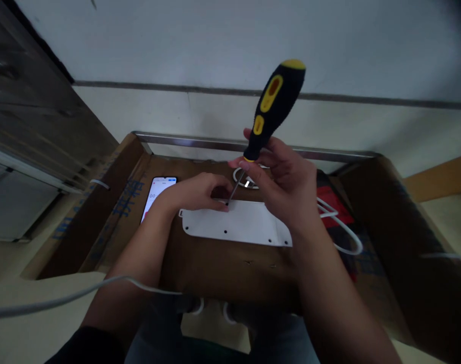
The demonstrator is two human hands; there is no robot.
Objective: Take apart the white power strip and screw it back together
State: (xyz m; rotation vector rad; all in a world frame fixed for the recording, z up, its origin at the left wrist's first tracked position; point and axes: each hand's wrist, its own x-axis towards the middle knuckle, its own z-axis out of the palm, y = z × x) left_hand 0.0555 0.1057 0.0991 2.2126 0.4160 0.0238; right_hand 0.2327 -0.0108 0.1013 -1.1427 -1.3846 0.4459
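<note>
A white power strip (pixel 238 225) lies face down on a cardboard sheet (pixel 223 268), its screw holes showing. My right hand (pixel 285 187) is closed around the lower end of a black-and-yellow screwdriver (pixel 274 103), which stands tilted with its tip in a hole at the strip's far edge. My left hand (pixel 194 194) rests on the strip's far left end, fingers curled and pinched close to the screwdriver's tip. Whether those fingers hold a screw is hidden.
A lit phone (pixel 157 194) lies left of the strip. White cable (pixel 342 227) loops off to the right over a red object (pixel 334 205). A metal rail (pixel 215 142) runs behind. Another white cable (pixel 63 298) crosses my left forearm.
</note>
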